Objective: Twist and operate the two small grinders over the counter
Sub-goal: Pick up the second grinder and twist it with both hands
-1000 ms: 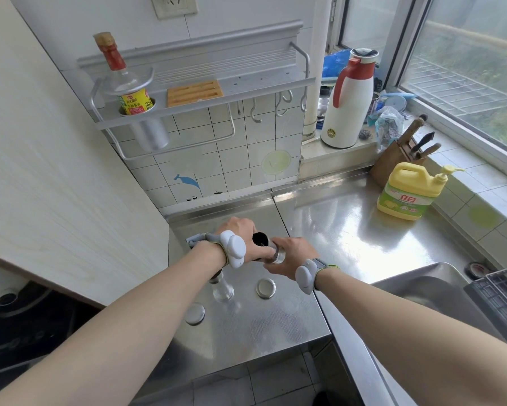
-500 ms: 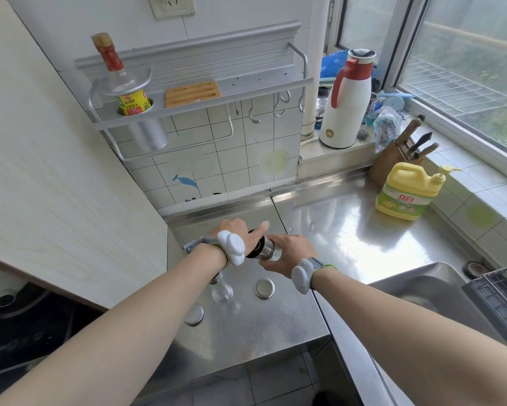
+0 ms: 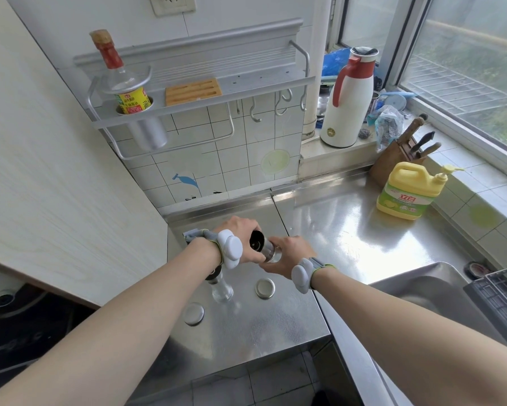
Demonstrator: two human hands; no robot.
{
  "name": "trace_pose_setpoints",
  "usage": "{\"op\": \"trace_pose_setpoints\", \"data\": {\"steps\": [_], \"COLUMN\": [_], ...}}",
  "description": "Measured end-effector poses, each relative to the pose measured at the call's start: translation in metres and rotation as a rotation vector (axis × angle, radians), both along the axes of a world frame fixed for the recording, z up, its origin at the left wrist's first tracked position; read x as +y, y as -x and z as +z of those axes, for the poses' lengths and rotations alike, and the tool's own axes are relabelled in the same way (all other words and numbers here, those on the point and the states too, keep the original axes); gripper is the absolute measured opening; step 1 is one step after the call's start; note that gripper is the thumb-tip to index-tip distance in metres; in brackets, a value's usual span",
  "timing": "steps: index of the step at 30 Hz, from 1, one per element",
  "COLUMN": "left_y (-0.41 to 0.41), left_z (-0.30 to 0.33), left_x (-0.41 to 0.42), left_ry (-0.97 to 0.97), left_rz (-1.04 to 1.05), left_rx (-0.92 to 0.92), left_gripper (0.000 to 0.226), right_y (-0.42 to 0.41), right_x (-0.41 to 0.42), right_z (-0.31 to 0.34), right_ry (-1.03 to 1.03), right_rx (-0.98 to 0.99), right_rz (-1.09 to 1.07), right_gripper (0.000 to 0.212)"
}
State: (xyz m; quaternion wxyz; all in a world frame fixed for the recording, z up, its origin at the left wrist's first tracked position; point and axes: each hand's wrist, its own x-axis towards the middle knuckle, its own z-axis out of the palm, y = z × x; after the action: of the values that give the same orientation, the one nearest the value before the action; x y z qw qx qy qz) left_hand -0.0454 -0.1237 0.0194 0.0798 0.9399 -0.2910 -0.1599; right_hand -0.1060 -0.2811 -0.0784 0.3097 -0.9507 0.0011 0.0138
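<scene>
Second grinder [image 3: 221, 285] half hidden under left wrist, two grinders, two round lids [image 3: 265, 288] on table [image 3: 349, 238], left hand [image 3: 240, 241] and right hand [image 3: 290, 253] fingers curled round tilted grinder [image 3: 261, 244] (contents unclear).

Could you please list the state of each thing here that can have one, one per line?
Held grinder: lifted, tilted, gripped by both hands.
Second grinder: upright on the counter, untouched.
Left hand: curled round the held grinder's dark end.
Right hand: curled round its metal end.
Two round caps: off, lying flat.
Dish soap bottle: upright.
Thermos: upright, lid on.
</scene>
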Motion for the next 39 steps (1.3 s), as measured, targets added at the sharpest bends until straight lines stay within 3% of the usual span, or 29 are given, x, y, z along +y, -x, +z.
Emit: {"op": "trace_pose_setpoints", "data": {"steps": [5,10,13,17,24,30,32,35,39], "left_y": [-0.002,0.001,0.002,0.001,-0.001,0.002,0.001,-0.009,-0.026], "left_z": [-0.006,0.0,0.002,0.009,0.012,0.007,0.002,-0.01,-0.029], "left_x": [-0.006,-0.009,-0.014,-0.018,-0.016,-0.015,-0.015,-0.014,-0.01], "left_ry": [-0.05,-0.019,0.056,0.247,0.245,0.195,0.257,0.306,0.413], "left_rz": [0.072,0.259,0.443,0.669,0.725,0.645,0.553,0.439,0.38], "left_rx": [-0.014,0.065,0.261,0.482,0.647,0.626,0.496,0.163,0.102], "left_gripper": [0.039,0.048,0.049,0.059,0.053,0.074,0.075,0.059,0.041], "right_y": [0.001,-0.004,-0.007,-0.013,-0.014,-0.016,-0.016,-0.018,-0.022], "right_x": [-0.001,-0.001,0.0,0.0,0.0,0.001,-0.001,-0.004,-0.009], "right_z": [-0.001,-0.006,-0.005,0.0,-0.002,-0.012,-0.016,-0.028,-0.04], "right_ry": [0.007,-0.011,-0.01,0.018,0.015,-0.037,-0.095,-0.179,-0.251], "right_rx": [-0.005,-0.051,-0.095,-0.166,-0.186,-0.125,-0.085,-0.063,-0.01], "right_rz": [0.016,-0.01,-0.037,-0.057,-0.094,-0.049,-0.085,-0.159,-0.23], "right_gripper": [0.041,0.039,0.02,0.023,0.026,0.029,0.031,0.034,0.037]}}
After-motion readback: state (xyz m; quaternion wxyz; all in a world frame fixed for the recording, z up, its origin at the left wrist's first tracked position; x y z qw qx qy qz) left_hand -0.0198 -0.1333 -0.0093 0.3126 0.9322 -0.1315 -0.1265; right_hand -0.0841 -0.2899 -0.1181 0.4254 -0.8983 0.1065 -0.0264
